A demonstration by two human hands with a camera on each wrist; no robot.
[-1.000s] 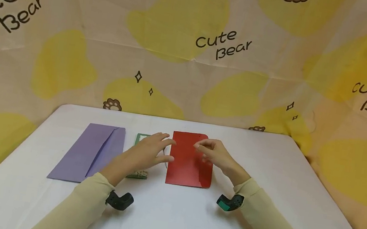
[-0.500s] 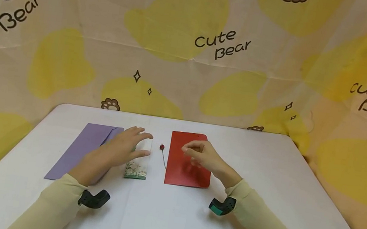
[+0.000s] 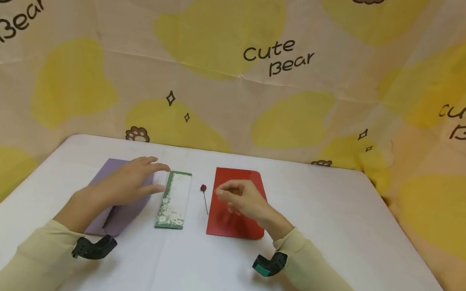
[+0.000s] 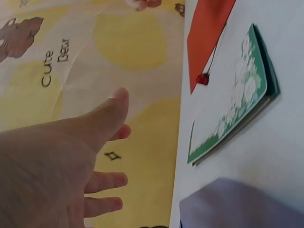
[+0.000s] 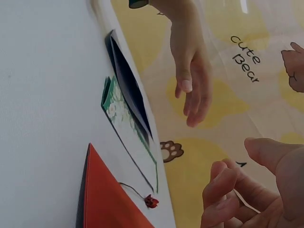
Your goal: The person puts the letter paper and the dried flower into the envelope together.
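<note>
My left hand [image 3: 125,182] hovers over the purple envelope [image 3: 128,218], fingers spread and holding nothing. Part of the envelope is hidden beneath that hand and forearm. Just right of the fingertips lies a folded card [image 3: 177,192] with a green border and white flowers. Above the red envelope [image 3: 222,224] is my right hand [image 3: 247,201], its fingers loosely bent. The right wrist view shows a gap between its thumb and fingers [image 5: 221,190], with nothing in it. A small red dried rose [image 3: 203,188] on a thin stem lies between the card and the red envelope.
All the paper items lie on a white table [image 3: 196,279] with rounded far corners. Behind it hangs a yellow-patterned cloth [image 3: 214,23] printed with "cute Bear". Each wrist carries a black camera, such as the left camera [image 3: 94,247].
My left hand has moved left, from over the card to over the purple envelope, uncovering the card and rose. My right hand has shifted slightly left above the red envelope.
</note>
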